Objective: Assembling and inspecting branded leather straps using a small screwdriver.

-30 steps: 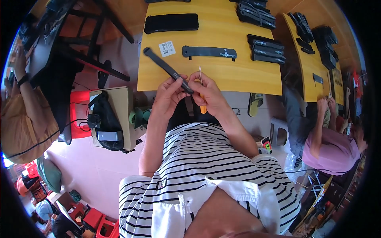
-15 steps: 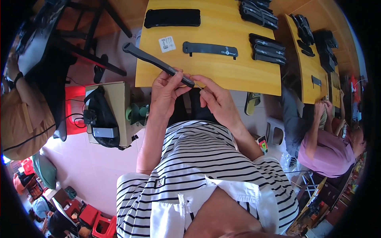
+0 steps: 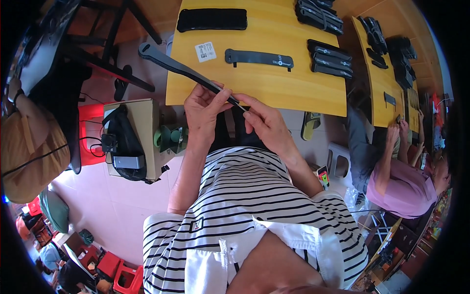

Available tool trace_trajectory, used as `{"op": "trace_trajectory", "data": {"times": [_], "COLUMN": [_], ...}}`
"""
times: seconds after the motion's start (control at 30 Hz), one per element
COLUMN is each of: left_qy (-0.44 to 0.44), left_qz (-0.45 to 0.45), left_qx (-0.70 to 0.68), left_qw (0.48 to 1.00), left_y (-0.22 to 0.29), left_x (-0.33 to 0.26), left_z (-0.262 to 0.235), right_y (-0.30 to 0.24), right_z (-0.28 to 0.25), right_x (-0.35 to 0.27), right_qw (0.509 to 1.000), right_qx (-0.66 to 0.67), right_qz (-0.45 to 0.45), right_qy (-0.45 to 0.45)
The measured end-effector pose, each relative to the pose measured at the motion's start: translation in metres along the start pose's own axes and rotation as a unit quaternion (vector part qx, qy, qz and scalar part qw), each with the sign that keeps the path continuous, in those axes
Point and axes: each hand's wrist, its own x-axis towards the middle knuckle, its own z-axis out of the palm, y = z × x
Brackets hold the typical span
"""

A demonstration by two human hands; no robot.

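Observation:
My left hand (image 3: 204, 109) is closed around the near end of a long grey-and-black strap (image 3: 171, 64). Its rounded free end points up and left, past the table's left edge. Between the fingertips of my right hand (image 3: 267, 121) is a thin light-coloured rod (image 3: 240, 105), its tip meeting the strap's near end; its exact kind is too small to tell. Both hands are in front of the table's near edge. A similar grey strap (image 3: 257, 58) lies flat on the wooden table (image 3: 274, 93), with a white label sheet (image 3: 205, 52) to its left.
A black folded pad (image 3: 212, 20) lies at the table's far left. Stacked straps (image 3: 331, 60) and a tied bundle (image 3: 319, 18) occupy its right side. A cardboard box (image 3: 152, 122) with a black bag stands left of me. A co-worker in pink (image 3: 401, 186) sits to the right.
The strap's free end has swung left and slightly up. My left hand has tilted with it, and my right fingers have come closer to the strap's near end.

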Motion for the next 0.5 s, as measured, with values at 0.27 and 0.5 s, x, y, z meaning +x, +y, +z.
{"op": "trace_trajectory", "data": {"times": [0.27,0.5], "left_qy": [0.014,-0.008], "left_qz": [-0.009,0.066], "left_qx": [-0.006,0.042], "left_qw": [1.0,0.997], "left_y": [0.0044,-0.0015], "left_x": [-0.002,-0.0026], "left_z": [0.0027,0.001], "right_y": [0.0002,-0.0038], "right_z": [-0.0012,-0.0005], "right_x": [-0.0015,-0.0008], "right_qw": [0.997,0.996], "right_qx": [0.072,0.037], "right_qz": [0.031,0.074], "right_qy": [-0.026,-0.012]}}
